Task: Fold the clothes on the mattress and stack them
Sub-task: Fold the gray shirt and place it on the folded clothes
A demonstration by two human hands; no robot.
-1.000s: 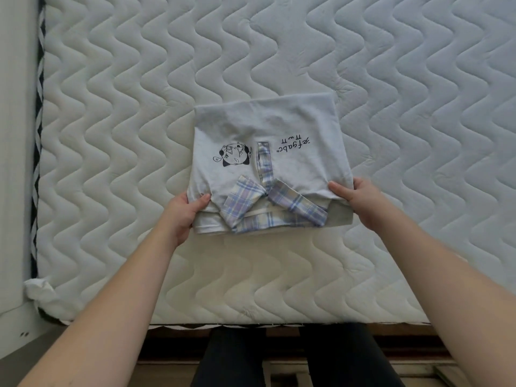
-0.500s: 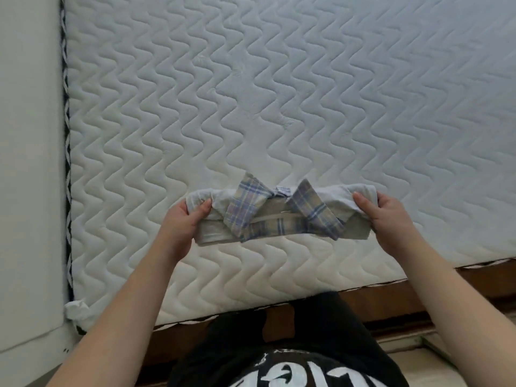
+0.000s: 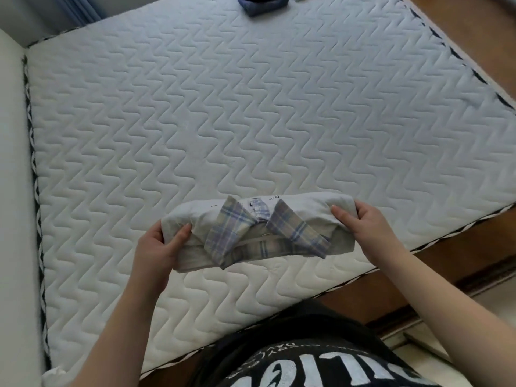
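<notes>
Folded shirt (image 3: pixel 251 230) now lifted off mattress (image 3: pixel 251 107), both hands' fingers (image 3: pixel 183 233) gripping its ends; print unreadable.

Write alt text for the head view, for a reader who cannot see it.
Two hands, left hand and right hand, grip the ends of a folded white shirt with a plaid collar above a quilted mattress. A dark folded garment lies at the far edge.

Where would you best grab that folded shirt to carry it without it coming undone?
By its two short ends, one hand from each side, as the left hand and right hand do now. The folded shirt is a long, soft bundle, so pinching all layers at both ends likely keeps it from sagging open.
</notes>
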